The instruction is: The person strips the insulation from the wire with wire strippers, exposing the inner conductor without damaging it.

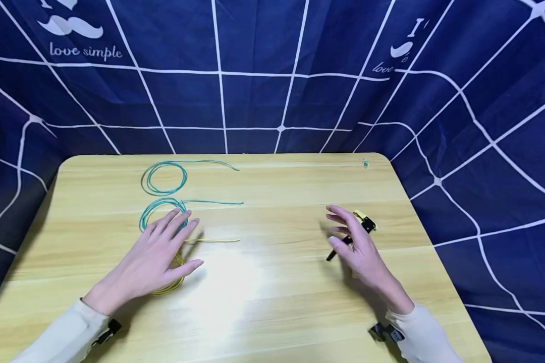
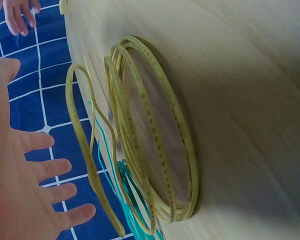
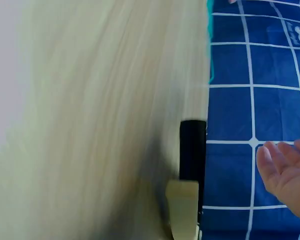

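Note:
My left hand (image 1: 156, 257), fingers spread, hovers over a coil of yellow wire (image 2: 182, 145) and hides much of it from the head view. Its fingertips overlap the nearer teal wire coil (image 1: 147, 214). In the left wrist view the yellow loops stand apart from the fingers, with one loose end curving up. My right hand (image 1: 359, 254), fingers loosely bent, is above a black-and-yellow hand tool (image 1: 368, 224). Part of that tool is hidden under the hand. The right wrist view shows its black end and yellow part (image 3: 184, 207) on the table, away from the fingers.
A second teal wire coil (image 1: 184, 174) lies farther back, its straight end pointing right. Small teal bits (image 1: 365, 164) lie near the table's back right corner. A blue cloth with white lines (image 1: 254, 101) hangs behind and beside the wooden table (image 1: 277, 191).

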The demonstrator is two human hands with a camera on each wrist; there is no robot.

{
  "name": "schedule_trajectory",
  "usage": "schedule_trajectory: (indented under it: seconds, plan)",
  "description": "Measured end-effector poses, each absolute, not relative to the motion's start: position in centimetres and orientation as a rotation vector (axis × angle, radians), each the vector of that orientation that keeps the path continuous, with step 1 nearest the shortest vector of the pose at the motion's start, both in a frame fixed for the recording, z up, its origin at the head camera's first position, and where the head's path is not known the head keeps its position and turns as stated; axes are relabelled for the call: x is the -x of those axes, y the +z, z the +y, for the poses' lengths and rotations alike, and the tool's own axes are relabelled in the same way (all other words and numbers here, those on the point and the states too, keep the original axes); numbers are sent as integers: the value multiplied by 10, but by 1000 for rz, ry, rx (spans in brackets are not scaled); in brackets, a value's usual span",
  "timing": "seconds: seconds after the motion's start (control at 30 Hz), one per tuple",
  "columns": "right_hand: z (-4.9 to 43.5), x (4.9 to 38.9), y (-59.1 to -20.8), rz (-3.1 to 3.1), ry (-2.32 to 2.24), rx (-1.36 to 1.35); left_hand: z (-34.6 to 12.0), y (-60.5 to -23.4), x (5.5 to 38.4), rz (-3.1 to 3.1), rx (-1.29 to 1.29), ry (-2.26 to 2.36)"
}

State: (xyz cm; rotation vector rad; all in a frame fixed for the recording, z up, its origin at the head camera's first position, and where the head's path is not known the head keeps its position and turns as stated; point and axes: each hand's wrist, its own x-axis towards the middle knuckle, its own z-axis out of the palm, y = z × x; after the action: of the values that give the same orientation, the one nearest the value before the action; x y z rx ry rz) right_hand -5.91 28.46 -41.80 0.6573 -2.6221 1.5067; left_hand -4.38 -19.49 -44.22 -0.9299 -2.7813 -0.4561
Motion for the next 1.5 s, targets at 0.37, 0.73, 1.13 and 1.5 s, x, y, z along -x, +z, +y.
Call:
schedule_trajectory:
  seconds: [0.37,0.73,1.13,1.5]
  plan:
    - [304,47,-418,-2251,2117,-138,-183,-451,52,-2714,934,-638]
    - [327,35,-430,-2281,2164,279,-183,-457,57,-2702,924,-717]
    - [338,34,-438,-2477,1940,359,-178,-462,60,-2776,918,-764]
    - [345,31,-440,-2806,1617,431,-167,-460,66,-2783,905,-749]
